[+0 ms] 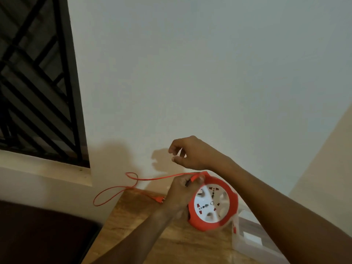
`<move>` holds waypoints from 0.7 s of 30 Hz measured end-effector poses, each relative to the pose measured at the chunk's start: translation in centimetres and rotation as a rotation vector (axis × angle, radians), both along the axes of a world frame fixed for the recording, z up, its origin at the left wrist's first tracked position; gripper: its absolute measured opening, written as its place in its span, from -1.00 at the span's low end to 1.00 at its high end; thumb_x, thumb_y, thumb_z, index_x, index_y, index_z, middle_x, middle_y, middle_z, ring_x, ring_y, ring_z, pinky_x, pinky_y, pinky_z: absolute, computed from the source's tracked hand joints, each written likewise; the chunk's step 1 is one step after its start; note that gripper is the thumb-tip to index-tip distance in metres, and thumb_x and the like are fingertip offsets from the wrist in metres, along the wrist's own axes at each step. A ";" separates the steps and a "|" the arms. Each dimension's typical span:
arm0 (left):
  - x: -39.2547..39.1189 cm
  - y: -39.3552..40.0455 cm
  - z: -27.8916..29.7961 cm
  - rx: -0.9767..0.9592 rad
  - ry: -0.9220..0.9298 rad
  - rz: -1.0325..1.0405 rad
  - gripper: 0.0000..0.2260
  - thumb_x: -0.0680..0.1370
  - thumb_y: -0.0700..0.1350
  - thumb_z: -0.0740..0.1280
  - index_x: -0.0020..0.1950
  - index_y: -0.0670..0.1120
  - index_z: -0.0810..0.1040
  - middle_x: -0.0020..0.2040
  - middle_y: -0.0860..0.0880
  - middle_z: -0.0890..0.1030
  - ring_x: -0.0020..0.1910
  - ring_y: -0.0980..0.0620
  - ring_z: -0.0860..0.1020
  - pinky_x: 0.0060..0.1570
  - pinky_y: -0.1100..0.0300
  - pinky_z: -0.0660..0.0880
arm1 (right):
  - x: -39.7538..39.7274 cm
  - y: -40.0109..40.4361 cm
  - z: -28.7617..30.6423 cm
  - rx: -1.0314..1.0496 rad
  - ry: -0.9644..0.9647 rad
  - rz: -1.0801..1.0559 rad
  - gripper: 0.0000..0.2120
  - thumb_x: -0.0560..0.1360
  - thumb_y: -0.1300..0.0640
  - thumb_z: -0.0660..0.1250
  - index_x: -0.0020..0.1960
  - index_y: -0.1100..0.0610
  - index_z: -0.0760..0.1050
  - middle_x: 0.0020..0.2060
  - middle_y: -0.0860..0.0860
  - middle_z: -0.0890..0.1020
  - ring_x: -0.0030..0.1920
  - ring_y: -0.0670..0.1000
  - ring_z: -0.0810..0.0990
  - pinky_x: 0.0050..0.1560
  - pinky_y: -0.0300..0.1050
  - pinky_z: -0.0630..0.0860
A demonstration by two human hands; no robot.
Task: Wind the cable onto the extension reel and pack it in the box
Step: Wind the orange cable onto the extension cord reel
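A round extension reel [214, 202], with a red rim and a white socket face, is held up above the wooden table [133, 225]. My left hand [180, 195] grips its left edge, fingers pinching the red cable [162, 177] where it leaves the top of the reel. From there the cable runs left, makes a small loop in the air, hangs in a wider loop past the table edge and ends in a red plug [159, 199] lying on the table. My right hand [190, 153] hovers just above the reel, fingers loosely curled and apart, with nothing in it.
A pale box [247, 239] sits on the table to the lower right, under my right forearm. A white wall stands close behind. A window with a dark grille [38, 82] and its sill are on the left. A dark surface [38, 235] lies left of the table.
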State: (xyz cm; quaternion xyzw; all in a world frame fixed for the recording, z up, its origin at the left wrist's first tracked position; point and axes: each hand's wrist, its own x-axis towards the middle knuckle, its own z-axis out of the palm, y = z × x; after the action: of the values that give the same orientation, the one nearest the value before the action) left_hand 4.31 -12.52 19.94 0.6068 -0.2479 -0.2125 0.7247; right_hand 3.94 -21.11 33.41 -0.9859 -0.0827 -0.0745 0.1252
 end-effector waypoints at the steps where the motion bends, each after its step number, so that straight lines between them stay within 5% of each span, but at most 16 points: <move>1: 0.3 -0.1 0.1 -0.019 0.017 0.005 -0.86 0.62 -0.12 0.41 -0.04 -0.15 0.72 -0.14 -0.22 0.76 -0.19 -0.15 0.73 -0.16 0.04 0.65 | -1.2 -0.3 -0.1 -0.005 -0.066 0.011 -0.81 0.50 0.06 0.38 0.10 0.04 0.56 -0.03 -0.10 0.63 -0.11 -0.09 0.59 -0.07 -0.14 0.53; 3: 1.1 0.3 0.4 -0.041 0.036 0.028 -0.89 0.61 -0.15 0.42 -0.08 -0.08 0.73 -0.10 -0.29 0.75 -0.19 -0.19 0.72 -0.19 0.02 0.63 | -3.9 -1.1 -0.8 -0.050 -0.192 0.036 -0.86 0.48 0.06 0.37 0.03 0.04 0.56 -0.07 -0.10 0.61 -0.12 -0.10 0.55 -0.12 -0.16 0.50; 6: 1.8 0.5 1.4 -0.082 0.057 0.051 -0.84 0.63 -0.07 0.40 -0.07 0.05 0.77 -0.09 -0.13 0.79 -0.18 -0.08 0.75 -0.22 0.12 0.67 | -7.8 -2.7 -2.9 -0.229 -0.289 0.092 -0.89 0.45 0.08 0.36 -0.04 0.06 0.57 -0.12 -0.03 0.61 -0.14 -0.03 0.53 -0.16 -0.15 0.51; 12: 2.7 0.2 2.4 -0.112 0.062 0.059 -0.72 0.55 0.12 0.41 0.10 -0.04 0.72 -0.01 -0.15 0.78 -0.10 -0.21 0.77 -0.22 0.03 0.70 | -11.3 -5.7 -7.7 -0.535 -0.132 -0.126 -0.41 0.31 0.04 0.58 0.29 -0.10 0.47 0.20 0.11 0.56 0.13 0.15 0.56 -0.02 0.05 0.63; 16: 3.0 -0.8 2.4 -0.084 0.046 0.056 -0.74 0.48 0.20 0.41 -0.03 0.06 0.74 -0.06 -0.11 0.79 -0.15 -0.18 0.78 -0.29 0.07 0.70 | -11.5 -6.1 -8.7 -0.574 -0.170 -0.209 -0.39 0.36 0.00 0.53 0.33 -0.16 0.36 0.20 0.16 0.57 0.13 0.21 0.55 -0.04 0.10 0.60; 21: 3.5 -1.4 2.2 -0.075 -0.006 0.022 -0.67 0.49 0.22 0.40 0.09 0.03 0.71 -0.02 -0.08 0.79 -0.11 -0.17 0.78 -0.24 0.03 0.71 | -11.2 -5.4 -8.2 -0.664 -0.183 -0.186 -0.37 0.33 -0.06 0.56 0.33 -0.11 0.39 0.08 0.16 0.64 0.08 0.21 0.59 0.01 0.11 0.59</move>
State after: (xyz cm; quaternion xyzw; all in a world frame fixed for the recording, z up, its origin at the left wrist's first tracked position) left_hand 7.85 -13.88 22.15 0.5824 -0.2510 -0.1931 0.7487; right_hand -7.22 -26.47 25.18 -0.9654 -0.0232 -0.1425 -0.2171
